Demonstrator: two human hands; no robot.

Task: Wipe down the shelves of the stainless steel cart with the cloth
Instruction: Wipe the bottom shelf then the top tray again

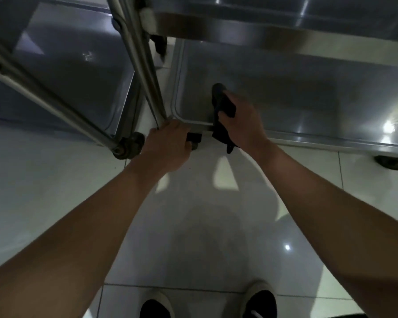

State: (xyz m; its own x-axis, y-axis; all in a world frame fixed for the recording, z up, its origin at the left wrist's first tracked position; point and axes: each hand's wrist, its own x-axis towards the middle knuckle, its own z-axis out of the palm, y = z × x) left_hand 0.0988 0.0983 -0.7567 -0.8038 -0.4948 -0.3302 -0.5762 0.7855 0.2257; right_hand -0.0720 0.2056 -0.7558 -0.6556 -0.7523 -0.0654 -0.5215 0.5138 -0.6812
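Note:
The stainless steel cart's bottom shelf (308, 95) lies low in front of me, with a higher shelf (262, 31) above it at the top. My right hand (241, 122) grips a dark cloth (221, 104) at the shelf's near left corner; the cloth hangs over the front rim. My left hand (168, 145) holds the corner of the cart where its upright post (145, 72) meets the bottom shelf.
A second steel cart (67, 65) stands close on the left, its wheel (126, 145) beside my left hand. Another caster (393, 161) shows at the right. White floor tiles (55, 180) spread below, with my two shoes (260, 304) at the bottom.

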